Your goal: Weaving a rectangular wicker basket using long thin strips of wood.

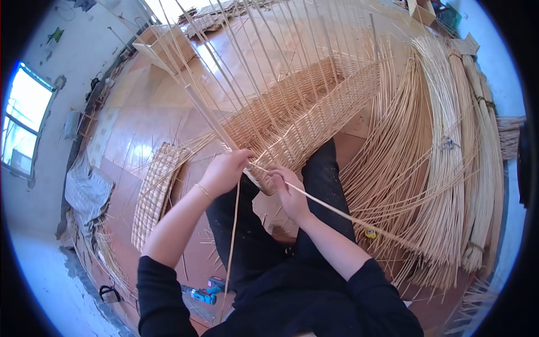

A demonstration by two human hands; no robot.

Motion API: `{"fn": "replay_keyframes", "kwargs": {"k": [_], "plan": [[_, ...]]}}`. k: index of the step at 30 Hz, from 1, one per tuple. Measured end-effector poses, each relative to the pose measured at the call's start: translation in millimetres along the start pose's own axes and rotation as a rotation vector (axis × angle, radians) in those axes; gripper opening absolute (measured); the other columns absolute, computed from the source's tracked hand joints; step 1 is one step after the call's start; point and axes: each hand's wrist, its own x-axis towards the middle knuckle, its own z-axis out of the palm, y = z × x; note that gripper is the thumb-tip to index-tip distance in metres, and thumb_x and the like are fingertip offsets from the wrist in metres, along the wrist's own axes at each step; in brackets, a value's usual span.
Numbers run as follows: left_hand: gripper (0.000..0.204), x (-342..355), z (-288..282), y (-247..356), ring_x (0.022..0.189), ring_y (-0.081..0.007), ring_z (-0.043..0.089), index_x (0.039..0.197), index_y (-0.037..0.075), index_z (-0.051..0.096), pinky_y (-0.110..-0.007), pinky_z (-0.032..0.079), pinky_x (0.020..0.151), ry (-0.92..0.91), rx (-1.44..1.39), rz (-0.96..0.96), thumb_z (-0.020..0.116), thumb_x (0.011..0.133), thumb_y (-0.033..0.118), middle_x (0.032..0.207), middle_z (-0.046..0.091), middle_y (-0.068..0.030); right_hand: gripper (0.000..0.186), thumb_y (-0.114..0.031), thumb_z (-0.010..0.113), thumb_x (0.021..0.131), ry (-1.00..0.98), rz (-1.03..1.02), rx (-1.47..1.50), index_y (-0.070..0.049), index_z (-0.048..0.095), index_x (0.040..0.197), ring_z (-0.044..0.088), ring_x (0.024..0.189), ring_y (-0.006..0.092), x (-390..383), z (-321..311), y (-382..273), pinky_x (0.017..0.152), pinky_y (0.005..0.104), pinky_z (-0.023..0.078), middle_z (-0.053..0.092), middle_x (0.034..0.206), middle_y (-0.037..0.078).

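A long woven wicker basket (353, 84) with tall upright stakes rests between my legs, its near corner toward me beside a thick pale post (202, 104). My left hand (224, 171) is closed at that corner, pinching a pale strand (235, 213) against the weave, with a length dangling below. My right hand (289, 191) is just right of it at the near side of the basket, fingers wrapped round another long strand (348, 218) that trails toward the lower right. The exact crossing of the strands under my fingers is hidden.
Loose bundles of long rods (432, 168) lie along the right, with a yellow tape measure (370, 233). A woven mat (154, 196) is at left, a blue cordless drill (200, 294) near my left thigh, a grey cloth (88, 191) by the wall, a wooden box (146, 45) behind.
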Motion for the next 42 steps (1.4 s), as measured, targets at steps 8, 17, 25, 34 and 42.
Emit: {"fn": "replay_keyframes", "kwargs": {"k": [8,17,25,34,42], "plan": [[0.030,18,21,-16,0.090,-0.0393,0.066,0.116,0.008,0.058,-0.048,0.052,0.078,-0.107,0.044,0.044,0.050,0.088,0.004,0.096,0.069,-0.0167,0.027,-0.012,0.062,0.095,-0.049,0.029,0.004,-0.003,0.063,0.120,0.066,0.101,0.0255,-41,24,6,0.086,0.0374,0.052,0.066,0.116,0.016],[0.029,14,8,0,0.082,-0.0393,0.068,0.119,0.012,0.051,-0.051,0.052,0.071,-0.208,0.289,-0.086,0.052,0.090,0.010,0.085,0.069,-0.0171,0.028,-0.023,0.072,0.089,-0.112,0.475,0.020,0.001,0.058,0.093,0.060,0.055,0.0151,99,-7,70,0.050,0.0304,0.048,0.064,0.074,0.008],[0.030,56,28,-2,0.084,-0.0395,0.068,0.098,0.011,0.069,-0.052,0.052,0.076,-0.240,0.423,-0.170,0.056,0.092,0.036,0.084,0.070,-0.0191,0.020,-0.015,0.061,0.094,-0.126,-0.021,-0.162,-0.008,0.055,0.113,0.065,0.073,0.0239,140,-44,52,0.062,0.0338,0.053,0.064,0.089,0.010],[0.034,51,29,-8,0.082,-0.0390,0.068,0.087,0.009,0.071,-0.051,0.053,0.077,-0.200,0.482,-0.256,0.055,0.091,0.039,0.082,0.069,-0.0190,0.047,-0.013,0.052,0.097,-0.151,-0.246,-0.331,-0.020,0.046,0.143,0.068,0.085,0.0303,190,19,-34,0.076,0.0423,0.054,0.067,0.104,0.017],[0.027,88,51,13,0.082,-0.0416,0.067,0.090,0.006,0.069,-0.052,0.052,0.076,0.084,0.250,-0.103,0.057,0.093,0.030,0.086,0.070,-0.0192,0.040,-0.017,0.046,0.102,-0.040,0.007,-0.220,-0.018,0.047,0.143,0.067,0.068,0.0228,154,-61,53,0.063,0.0345,0.052,0.064,0.075,0.008]]}}
